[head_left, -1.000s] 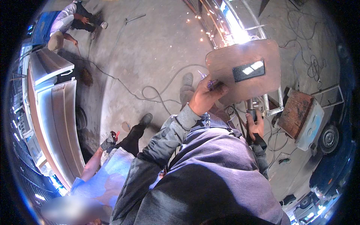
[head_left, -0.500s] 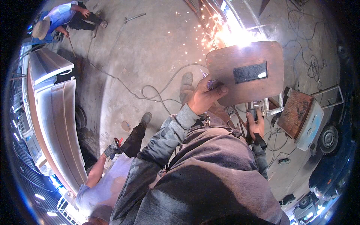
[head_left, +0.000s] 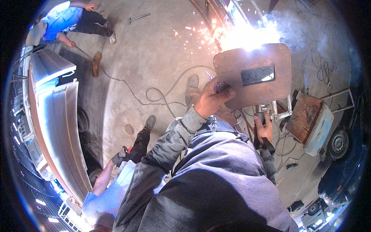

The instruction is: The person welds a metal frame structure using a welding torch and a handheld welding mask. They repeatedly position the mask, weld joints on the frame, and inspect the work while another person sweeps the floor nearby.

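Note:
My left hand is closed on a hand-held welding shield, a brown, round-cornered plate with a dark rectangular window. A bit of purple wire shows by its thumb. Below the shield's lower edge, my right hand is wrapped round the black handle of an electrode holder; the shield hides its front end. Just past the shield's top edge burns a white welding arc, sparks flying left and smoke drifting right. Metal bars run away behind the glare, and the weld spot itself is hidden.
A rusty-topped machine stands at right beside cables and a wheel. One co-worker holds a stick at far left; another is close on my left. Long metal panels and a looped cable lie left.
The arc glare has grown and more smoke spreads to the right. The far-left co-worker has shifted, and a brown piece now shows at the stick's end. My hands have hardly moved.

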The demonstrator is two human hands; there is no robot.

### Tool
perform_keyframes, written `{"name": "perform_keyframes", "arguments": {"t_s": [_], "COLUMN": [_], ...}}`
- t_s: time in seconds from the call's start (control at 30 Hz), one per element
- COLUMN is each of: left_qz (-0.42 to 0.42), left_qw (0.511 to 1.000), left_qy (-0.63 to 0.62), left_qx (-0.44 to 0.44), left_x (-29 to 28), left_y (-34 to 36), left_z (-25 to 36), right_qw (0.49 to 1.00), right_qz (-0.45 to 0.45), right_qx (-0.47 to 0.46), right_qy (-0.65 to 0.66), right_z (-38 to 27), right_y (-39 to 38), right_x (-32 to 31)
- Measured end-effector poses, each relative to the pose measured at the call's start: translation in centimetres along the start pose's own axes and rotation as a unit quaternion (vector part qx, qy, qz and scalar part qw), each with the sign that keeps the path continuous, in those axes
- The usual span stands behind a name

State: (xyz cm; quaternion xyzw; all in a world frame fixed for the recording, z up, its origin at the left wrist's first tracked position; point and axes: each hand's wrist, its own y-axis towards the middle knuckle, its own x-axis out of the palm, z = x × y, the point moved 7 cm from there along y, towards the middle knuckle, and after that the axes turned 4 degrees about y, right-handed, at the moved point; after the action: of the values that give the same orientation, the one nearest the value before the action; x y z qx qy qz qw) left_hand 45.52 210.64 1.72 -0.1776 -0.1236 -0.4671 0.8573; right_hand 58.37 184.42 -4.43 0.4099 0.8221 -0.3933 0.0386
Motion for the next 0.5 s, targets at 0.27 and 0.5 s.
{"name": "perform_keyframes", "arguments": {"t_s": [0.27,0.5], "left_qz": [0.083,0.261], "left_qw": [0.995,0.960], "left_qy": [-0.039,-0.040], "left_qx": [0.042,0.095], "left_x": [-1.3,-4.0], "left_y": [0.0,-0.1], "left_z": [0.6,3.0], "right_qw": [0.994,0.992], "right_qz": [0.008,0.018], "right_qx": [-0.104,-0.103], "right_qy": [-0.028,-0.072], "right_z": [1.5,2.6], "right_y": [0.7,1.5], "right_x": [-0.7,-1.0]}}
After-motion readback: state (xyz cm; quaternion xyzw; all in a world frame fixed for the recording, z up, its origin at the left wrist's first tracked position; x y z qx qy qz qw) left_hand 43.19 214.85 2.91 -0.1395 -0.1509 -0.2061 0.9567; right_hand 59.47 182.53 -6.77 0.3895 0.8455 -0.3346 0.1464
